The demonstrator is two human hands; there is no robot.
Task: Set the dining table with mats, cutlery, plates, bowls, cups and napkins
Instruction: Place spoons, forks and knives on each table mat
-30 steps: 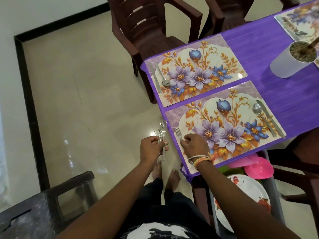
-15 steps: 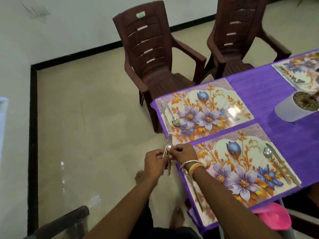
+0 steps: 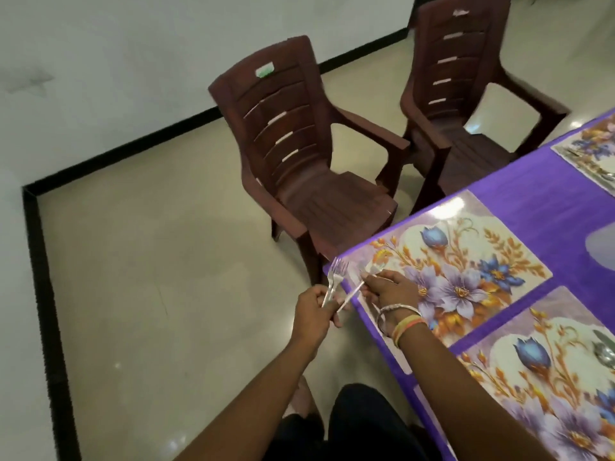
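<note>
1. Head view, looking down: a person stands at the corner of a table covered by a purple cloth, with both arms reaching forward.
2. The left hand is just off the table's edge, over the floor. Its fingers are curled round the handles of a small bunch of forks, held tines up.
3. The right hand, with bangles on the wrist, is over the left edge of the corner floral mat. Its fingertips pinch a single fork. The handle slants down toward the left hand, and the tines seem to sit above the mat's edge, though blur makes this unsure.
4. A second floral mat lies beside the first, nearer the person, with a spoon at its right side.
5. Two brown plastic chairs, a nearer chair and a farther chair, stand by the table on a pale floor.
</note>
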